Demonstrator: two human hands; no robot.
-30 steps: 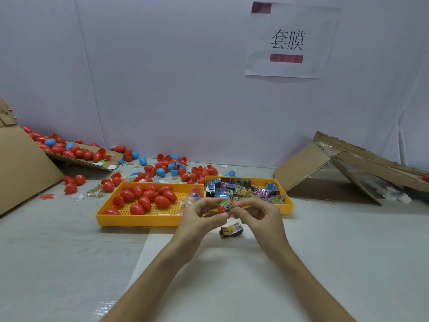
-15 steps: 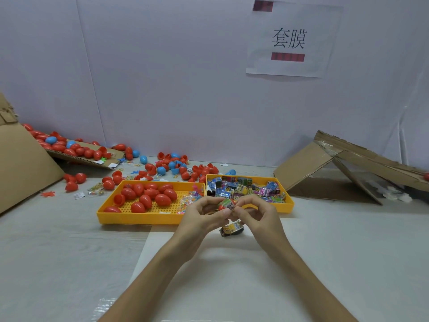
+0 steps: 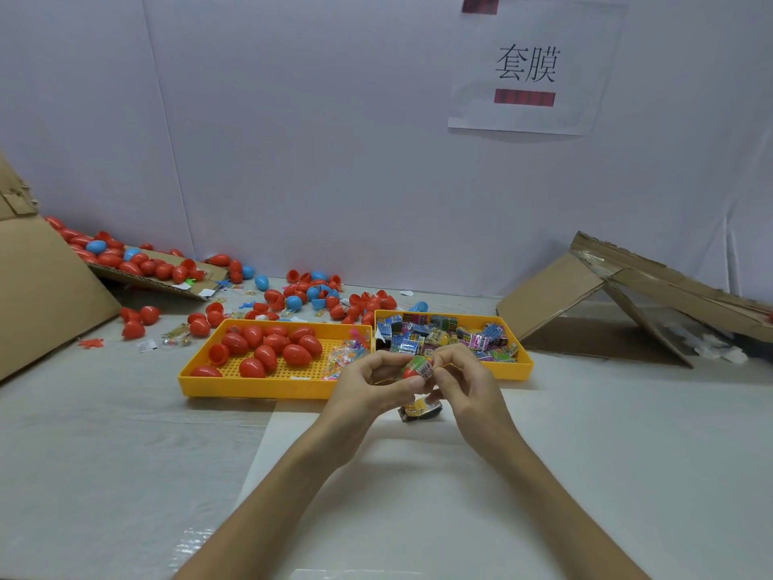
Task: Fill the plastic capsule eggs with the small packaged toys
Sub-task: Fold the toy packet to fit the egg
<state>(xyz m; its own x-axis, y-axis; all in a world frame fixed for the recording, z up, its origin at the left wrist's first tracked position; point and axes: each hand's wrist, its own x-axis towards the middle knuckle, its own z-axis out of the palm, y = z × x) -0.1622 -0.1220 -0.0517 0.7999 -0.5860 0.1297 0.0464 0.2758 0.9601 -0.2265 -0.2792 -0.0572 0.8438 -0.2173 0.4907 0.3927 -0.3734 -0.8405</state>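
My hands meet: L hand (image 3: 368, 383) pinches red egg (image 3: 409, 373), R hand (image 3: 464, 383) pinches toy pkt (image 3: 423, 366), both half-hid by fingers; grey counter (image 3: 125, 454), white wall (image 3: 293, 140).

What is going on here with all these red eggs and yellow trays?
A person is filling capsule eggs. The left hand holds a red capsule egg while the right hand pinches a packaged toy against it, just in front of two yellow trays. The left tray holds red eggs, the right tray wrapped toys. Another wrapped piece lies on the table under the hands.
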